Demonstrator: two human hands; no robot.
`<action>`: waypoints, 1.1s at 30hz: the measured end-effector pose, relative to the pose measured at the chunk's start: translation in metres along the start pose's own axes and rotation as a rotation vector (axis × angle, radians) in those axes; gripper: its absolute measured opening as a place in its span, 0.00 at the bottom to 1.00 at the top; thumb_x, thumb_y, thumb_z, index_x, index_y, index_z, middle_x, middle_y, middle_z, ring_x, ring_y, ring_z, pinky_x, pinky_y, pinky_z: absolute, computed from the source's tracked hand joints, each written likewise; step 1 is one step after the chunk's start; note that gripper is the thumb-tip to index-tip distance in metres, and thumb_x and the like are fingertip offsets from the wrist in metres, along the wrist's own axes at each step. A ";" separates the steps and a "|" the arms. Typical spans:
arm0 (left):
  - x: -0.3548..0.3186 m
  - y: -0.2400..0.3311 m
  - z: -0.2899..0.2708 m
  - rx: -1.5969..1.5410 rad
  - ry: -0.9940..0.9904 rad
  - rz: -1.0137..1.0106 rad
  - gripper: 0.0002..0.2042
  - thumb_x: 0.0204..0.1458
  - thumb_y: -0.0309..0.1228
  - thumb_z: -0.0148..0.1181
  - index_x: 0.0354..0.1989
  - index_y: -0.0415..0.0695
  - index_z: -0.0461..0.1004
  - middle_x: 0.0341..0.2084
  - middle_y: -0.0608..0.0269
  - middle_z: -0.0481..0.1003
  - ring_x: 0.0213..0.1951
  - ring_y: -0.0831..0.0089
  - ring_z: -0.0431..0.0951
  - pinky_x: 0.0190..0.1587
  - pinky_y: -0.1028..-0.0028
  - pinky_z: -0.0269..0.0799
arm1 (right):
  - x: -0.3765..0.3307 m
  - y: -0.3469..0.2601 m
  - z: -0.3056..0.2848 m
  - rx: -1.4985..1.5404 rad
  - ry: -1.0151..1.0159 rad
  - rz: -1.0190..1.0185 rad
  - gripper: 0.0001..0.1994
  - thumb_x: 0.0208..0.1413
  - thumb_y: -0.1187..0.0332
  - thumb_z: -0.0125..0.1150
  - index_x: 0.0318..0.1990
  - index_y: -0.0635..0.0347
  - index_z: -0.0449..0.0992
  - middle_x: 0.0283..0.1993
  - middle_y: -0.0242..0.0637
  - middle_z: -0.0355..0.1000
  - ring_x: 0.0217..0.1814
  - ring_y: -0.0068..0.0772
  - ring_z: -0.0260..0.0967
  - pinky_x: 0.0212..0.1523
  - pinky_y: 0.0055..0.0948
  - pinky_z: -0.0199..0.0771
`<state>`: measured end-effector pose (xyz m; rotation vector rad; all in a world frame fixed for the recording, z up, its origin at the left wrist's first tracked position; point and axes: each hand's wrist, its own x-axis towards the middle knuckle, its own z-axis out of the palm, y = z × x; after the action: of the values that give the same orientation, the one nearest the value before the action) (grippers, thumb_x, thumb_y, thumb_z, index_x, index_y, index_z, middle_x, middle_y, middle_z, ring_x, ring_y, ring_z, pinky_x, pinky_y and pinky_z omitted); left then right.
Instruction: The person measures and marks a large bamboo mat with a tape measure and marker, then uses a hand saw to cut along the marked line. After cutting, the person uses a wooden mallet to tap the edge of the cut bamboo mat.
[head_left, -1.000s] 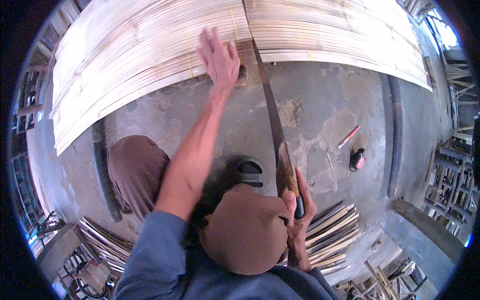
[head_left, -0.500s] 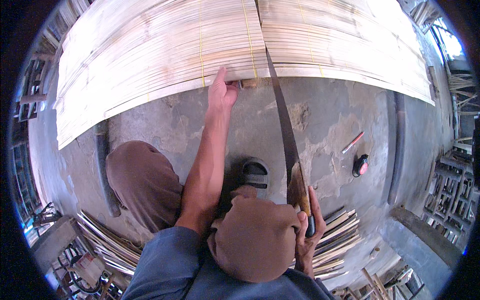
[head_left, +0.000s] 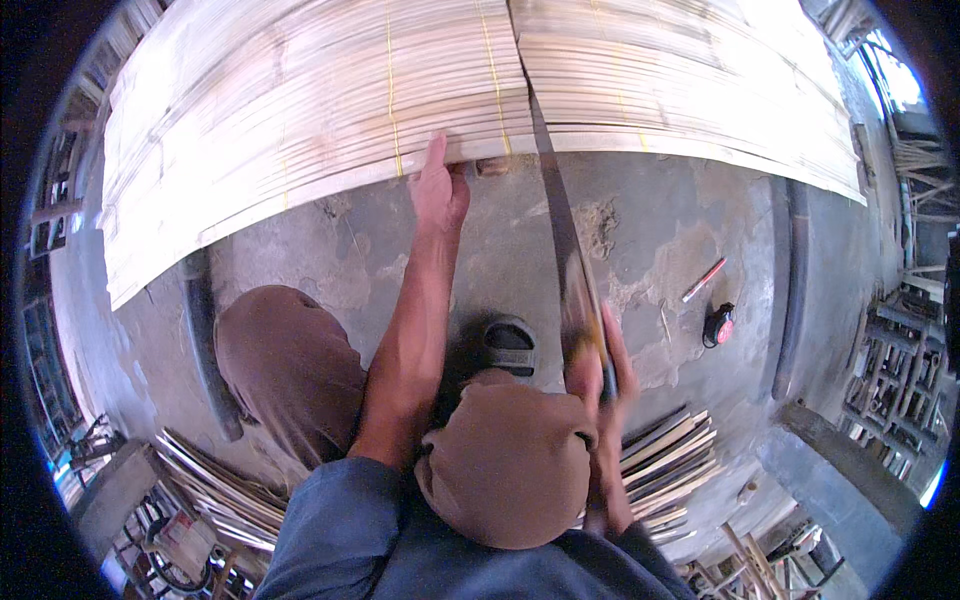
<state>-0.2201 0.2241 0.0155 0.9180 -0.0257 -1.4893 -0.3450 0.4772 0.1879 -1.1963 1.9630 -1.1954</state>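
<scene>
A wide mat of pale bamboo slats (head_left: 300,110), bound with yellow cords, lies across the far side, a dark slit dividing it into left and right parts. At its near edge, left of the slit, my left hand (head_left: 438,195) grips the border, one digit stretched on top and the others curled at the rim. My right hand (head_left: 604,410), blurred by motion, is closed around the handle of a handsaw (head_left: 558,210). The long dark blade reaches away from me into the slit.
A red pen (head_left: 704,280) and a round black-and-red tape measure (head_left: 719,325) lie on the concrete floor to the right. Dark pipes (head_left: 797,290) extend beneath the mat at both sides. Loose bamboo strips (head_left: 670,455) are near me, and a sandal (head_left: 509,345) shows between my knees.
My right hand has pushed the saw forward, away from me, and slightly left. My left hand keeps its place at the mat's edge.
</scene>
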 end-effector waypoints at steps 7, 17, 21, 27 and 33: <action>-0.002 -0.001 -0.001 -0.029 -0.065 0.001 0.21 0.54 0.28 0.66 0.55 0.39 0.69 0.51 0.59 0.72 0.51 0.67 0.74 0.53 0.64 0.75 | 0.038 0.013 0.021 -0.060 0.060 -0.134 0.22 0.62 0.69 0.52 0.63 0.68 0.68 0.52 0.50 0.76 0.51 0.33 0.74 0.52 0.30 0.72; -0.008 -0.006 -0.001 0.181 -0.067 0.167 0.21 0.55 0.28 0.66 0.56 0.43 0.68 0.50 0.60 0.73 0.52 0.67 0.74 0.52 0.64 0.75 | -0.067 -0.042 -0.054 0.040 -0.050 0.325 0.26 0.62 0.66 0.50 0.64 0.74 0.63 0.56 0.55 0.74 0.51 0.36 0.75 0.53 0.33 0.73; -0.002 -0.005 -0.001 0.000 -0.076 0.044 0.19 0.56 0.27 0.64 0.55 0.41 0.69 0.50 0.60 0.73 0.52 0.67 0.74 0.53 0.63 0.75 | -0.008 0.010 -0.002 -0.138 -0.028 -0.014 0.24 0.61 0.71 0.50 0.65 0.69 0.64 0.57 0.52 0.73 0.50 0.37 0.76 0.52 0.33 0.73; 0.008 -0.017 -0.017 0.327 -0.162 0.137 0.18 0.56 0.27 0.64 0.54 0.41 0.69 0.50 0.60 0.73 0.52 0.66 0.74 0.54 0.62 0.74 | 0.075 0.007 0.037 0.076 -0.002 0.144 0.24 0.61 0.72 0.53 0.66 0.63 0.65 0.59 0.52 0.72 0.54 0.33 0.72 0.53 0.29 0.71; -0.002 -0.004 0.003 0.088 -0.016 0.041 0.22 0.55 0.28 0.65 0.58 0.41 0.67 0.52 0.60 0.72 0.52 0.66 0.74 0.53 0.63 0.74 | -0.068 -0.018 -0.047 0.059 -0.080 0.326 0.25 0.60 0.72 0.49 0.65 0.70 0.64 0.61 0.54 0.70 0.62 0.38 0.69 0.59 0.33 0.68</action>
<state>-0.2257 0.2248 0.0162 0.9711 -0.1216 -1.4668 -0.3440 0.5531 0.2256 -0.8405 1.9556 -1.0135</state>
